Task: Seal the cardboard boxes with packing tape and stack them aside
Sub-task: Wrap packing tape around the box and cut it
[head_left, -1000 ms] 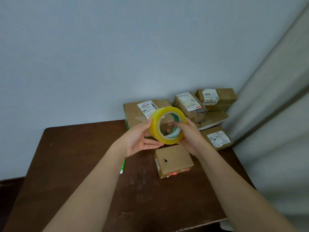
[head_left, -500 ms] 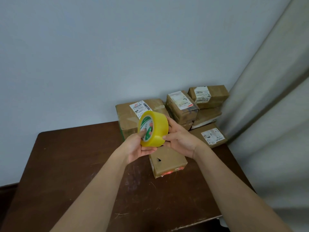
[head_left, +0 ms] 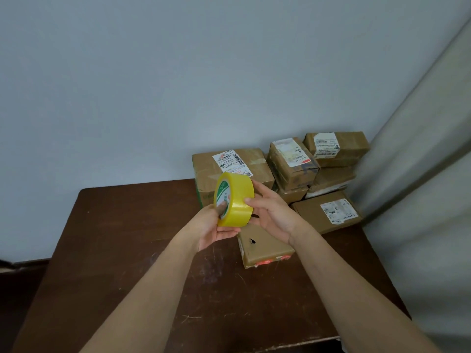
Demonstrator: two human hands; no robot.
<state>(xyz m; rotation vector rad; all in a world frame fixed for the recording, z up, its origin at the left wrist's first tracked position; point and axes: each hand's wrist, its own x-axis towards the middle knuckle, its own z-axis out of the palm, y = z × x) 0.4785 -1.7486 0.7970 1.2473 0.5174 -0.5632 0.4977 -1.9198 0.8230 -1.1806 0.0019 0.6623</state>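
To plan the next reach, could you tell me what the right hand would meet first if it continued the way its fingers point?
The right hand points leftward at the yellow tape roll, which its fingertips already seem to touch.
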